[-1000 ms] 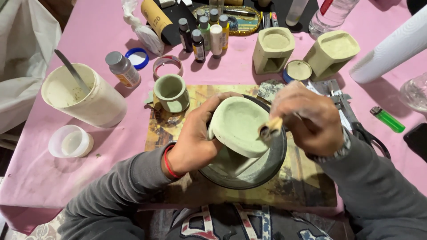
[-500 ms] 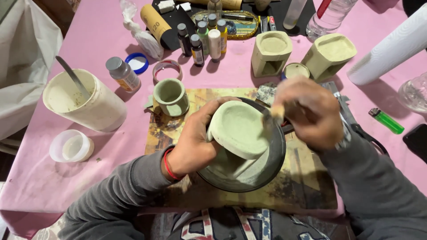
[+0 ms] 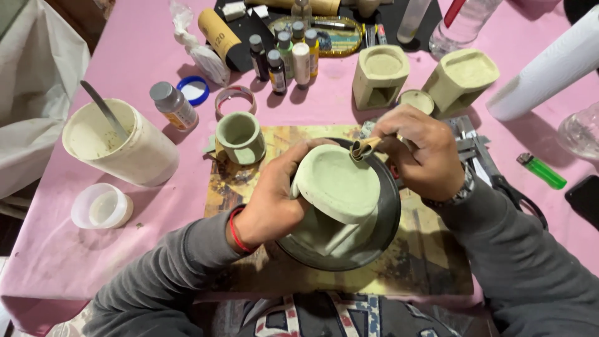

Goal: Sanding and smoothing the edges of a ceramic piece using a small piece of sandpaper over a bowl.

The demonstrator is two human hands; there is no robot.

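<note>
Left hand (image 3: 274, 200) grasps pale-green cast (image 3: 337, 184); right hand (image 3: 421, 153), clenching rolled sandpaper (image 3: 364, 148), has shifted to its 1 o'clock rim

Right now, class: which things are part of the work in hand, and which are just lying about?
In hand:
left hand
right hand
green casting
sandpaper roll
dark dish

Lying about:
tub
small cup
two moulded pieces
paint bottles
lighter
paper roll
</note>
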